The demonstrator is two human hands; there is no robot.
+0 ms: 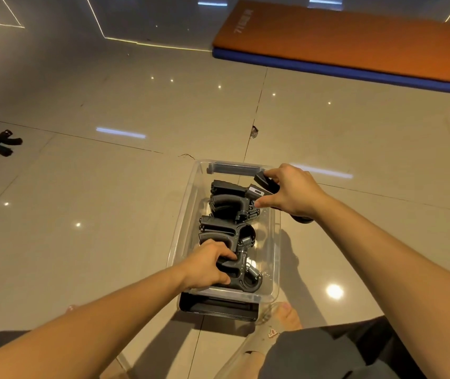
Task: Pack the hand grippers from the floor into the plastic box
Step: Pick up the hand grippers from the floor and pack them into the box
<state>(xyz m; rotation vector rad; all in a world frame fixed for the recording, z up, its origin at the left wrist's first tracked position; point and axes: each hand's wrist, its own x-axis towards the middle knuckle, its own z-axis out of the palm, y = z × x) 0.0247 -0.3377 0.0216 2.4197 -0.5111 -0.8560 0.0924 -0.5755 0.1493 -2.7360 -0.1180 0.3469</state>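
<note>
A clear plastic box (182,214) stands on the tiled floor in front of me, with several black hand grippers (226,198) lying in a row inside it. My left hand (207,265) is inside the box at its near end, fingers wrapped around the handle of the nearest hand gripper (243,280). My right hand (290,191) hovers over the box's far right rim, closed on another black hand gripper (263,180) whose handles stick out either side of the palm. One more hand gripper (0,143) lies on the floor far to the left.
An orange and blue mat (355,45) lies on the floor at the far right. A dark lid or tray (218,307) sits under the box's near end. My sandalled foot (284,321) rests just right of it. A small scrap (254,131) lies beyond the box.
</note>
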